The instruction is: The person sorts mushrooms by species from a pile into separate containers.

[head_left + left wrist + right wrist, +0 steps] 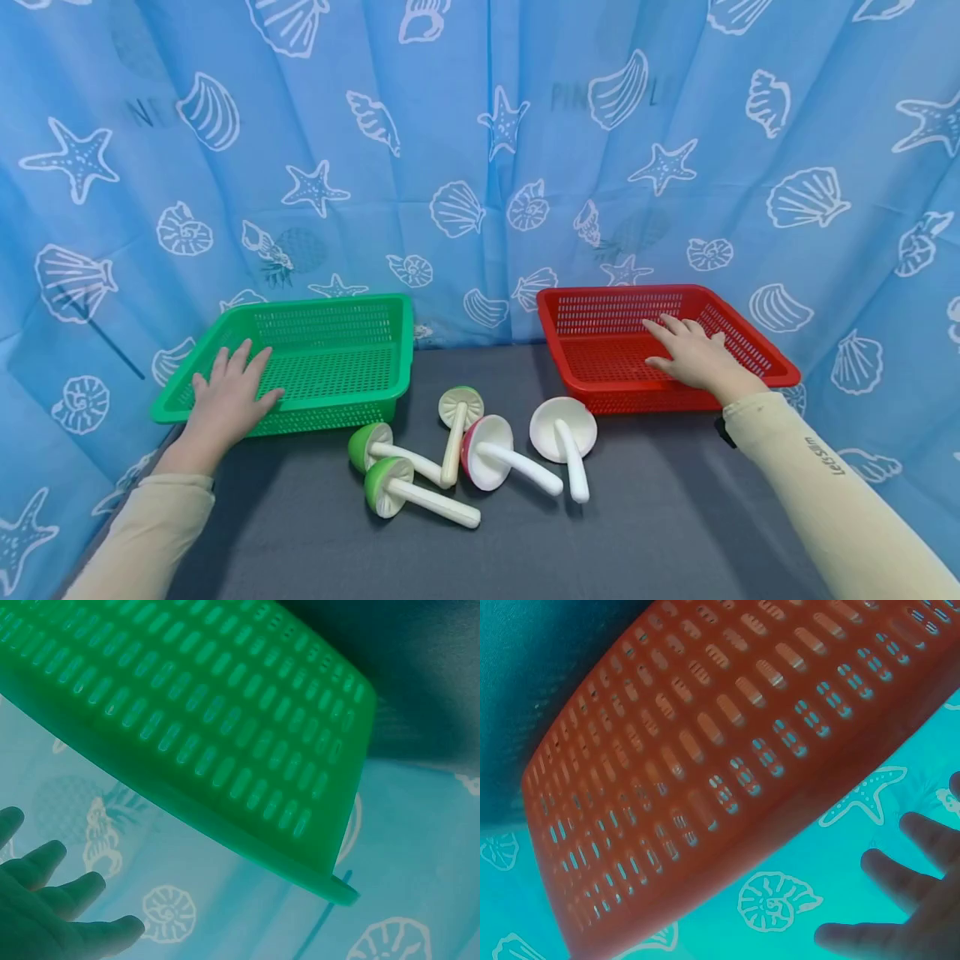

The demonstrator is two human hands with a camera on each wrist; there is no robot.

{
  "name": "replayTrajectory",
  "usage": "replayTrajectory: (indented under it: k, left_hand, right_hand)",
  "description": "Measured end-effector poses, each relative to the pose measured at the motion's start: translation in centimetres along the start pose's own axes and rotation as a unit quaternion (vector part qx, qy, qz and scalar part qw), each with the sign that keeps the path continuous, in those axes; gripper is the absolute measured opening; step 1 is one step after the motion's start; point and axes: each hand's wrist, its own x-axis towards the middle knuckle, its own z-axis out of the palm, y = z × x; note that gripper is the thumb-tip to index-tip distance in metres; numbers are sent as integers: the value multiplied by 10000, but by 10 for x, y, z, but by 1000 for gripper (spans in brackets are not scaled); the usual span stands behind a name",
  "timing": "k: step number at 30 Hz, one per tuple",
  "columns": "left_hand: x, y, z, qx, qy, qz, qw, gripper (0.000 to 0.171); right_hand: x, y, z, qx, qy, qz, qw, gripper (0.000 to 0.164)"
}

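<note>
While the left hand [225, 402] and right hand [696, 357] are spread and empty, green mushrooms [452, 450] by the green basket [337, 415] could snag if lifted, since two overlap

On the dark grey tabletop [525, 550] there are a green basket [322, 417], a red basket [637, 402] and five toy mushrooms [517, 461].

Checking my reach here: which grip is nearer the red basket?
Right. The right grip is over the red basket; the left grip is off left by the green basket.
</note>
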Motion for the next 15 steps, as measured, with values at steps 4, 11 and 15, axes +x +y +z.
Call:
replayTrajectory:
  k: [4,11,15]
  left_hand:
    - [0,-1,1,-24,0,-5,10000,69]
    - [-2,-3,2,-115,-57,-18,9999,70]
    - [-3,-5,3,-141,-14,0,9999,70]
  right_hand:
    - [0,0,0,-13,-8,6,10000,78]
    - [1,-1,0,60,-33,31,10000,79]
    - [1,-2,-1,85,-17,23,10000,80]
